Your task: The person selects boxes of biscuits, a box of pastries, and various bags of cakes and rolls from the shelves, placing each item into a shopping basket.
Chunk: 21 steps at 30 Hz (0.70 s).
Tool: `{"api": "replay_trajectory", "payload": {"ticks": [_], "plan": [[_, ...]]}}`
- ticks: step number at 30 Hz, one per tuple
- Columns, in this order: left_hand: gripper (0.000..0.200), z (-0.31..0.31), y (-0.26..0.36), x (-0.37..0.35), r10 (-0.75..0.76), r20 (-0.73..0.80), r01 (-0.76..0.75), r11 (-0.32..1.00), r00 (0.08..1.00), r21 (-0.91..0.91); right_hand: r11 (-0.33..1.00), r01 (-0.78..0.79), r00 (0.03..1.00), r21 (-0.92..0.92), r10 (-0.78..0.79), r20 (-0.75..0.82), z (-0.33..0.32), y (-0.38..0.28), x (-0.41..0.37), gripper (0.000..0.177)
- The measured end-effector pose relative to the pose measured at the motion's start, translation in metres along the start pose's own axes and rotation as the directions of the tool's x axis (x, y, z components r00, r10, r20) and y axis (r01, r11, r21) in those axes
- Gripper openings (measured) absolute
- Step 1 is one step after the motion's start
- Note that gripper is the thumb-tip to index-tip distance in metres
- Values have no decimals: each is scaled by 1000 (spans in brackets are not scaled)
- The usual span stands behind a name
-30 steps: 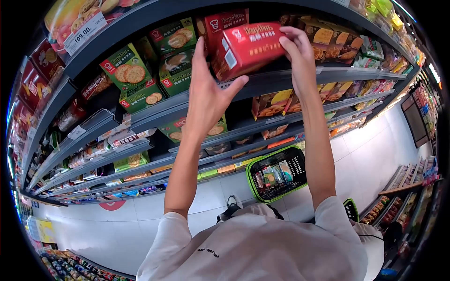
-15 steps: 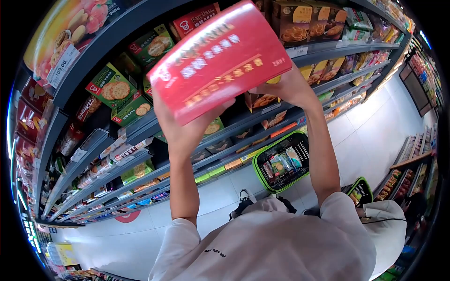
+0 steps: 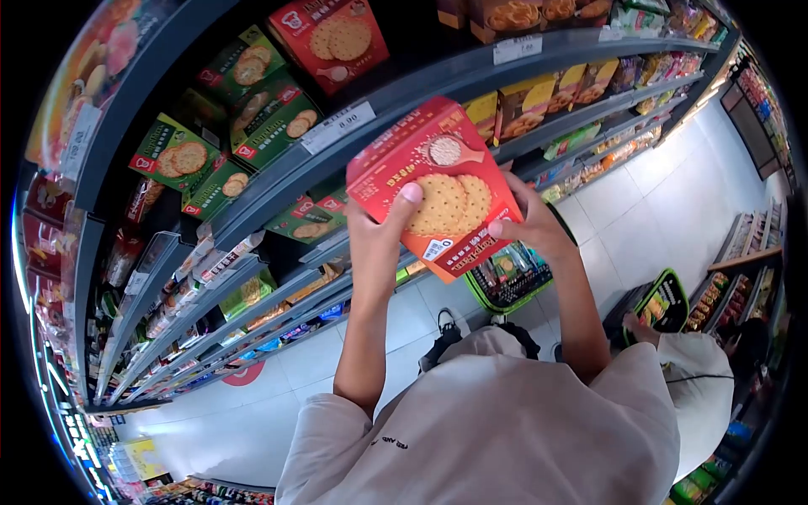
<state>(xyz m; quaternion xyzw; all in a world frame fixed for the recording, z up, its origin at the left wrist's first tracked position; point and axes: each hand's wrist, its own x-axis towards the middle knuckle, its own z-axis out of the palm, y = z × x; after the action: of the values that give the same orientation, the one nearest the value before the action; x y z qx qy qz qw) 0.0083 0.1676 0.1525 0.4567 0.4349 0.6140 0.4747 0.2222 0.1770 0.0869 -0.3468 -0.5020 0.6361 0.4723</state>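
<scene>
My left hand (image 3: pixel 379 240) and right hand (image 3: pixel 532 229) both grip a red cracker box (image 3: pixel 438 189) between them. My left thumb presses on its front over the pictured round crackers, and my right fingers curl round its other edge. The box's lettering is too small to read. Above my left fingertips is a white price tag (image 3: pixel 339 126), illegible. Below my right hand is a green basket (image 3: pixel 509 282).

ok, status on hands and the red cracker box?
Left hand and right hand both gripping red cracker box by its sides. Box clear of the shelf, cracker picture facing camera. Nothing blocking it.
</scene>
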Motion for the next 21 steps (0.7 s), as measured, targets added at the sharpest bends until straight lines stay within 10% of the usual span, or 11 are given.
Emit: {"api": "replay_trajectory", "payload": {"ticks": [14,21], "plan": [[59,-5,-215,-52,-674,104,671,738,731,67,920,-342,879,192,385,-279,-50,154,-105,68],[35,-34,-321,-119,-908,203,889,407,367,211,830,-482,712,281,558,-427,-74,236,-124,60]]}}
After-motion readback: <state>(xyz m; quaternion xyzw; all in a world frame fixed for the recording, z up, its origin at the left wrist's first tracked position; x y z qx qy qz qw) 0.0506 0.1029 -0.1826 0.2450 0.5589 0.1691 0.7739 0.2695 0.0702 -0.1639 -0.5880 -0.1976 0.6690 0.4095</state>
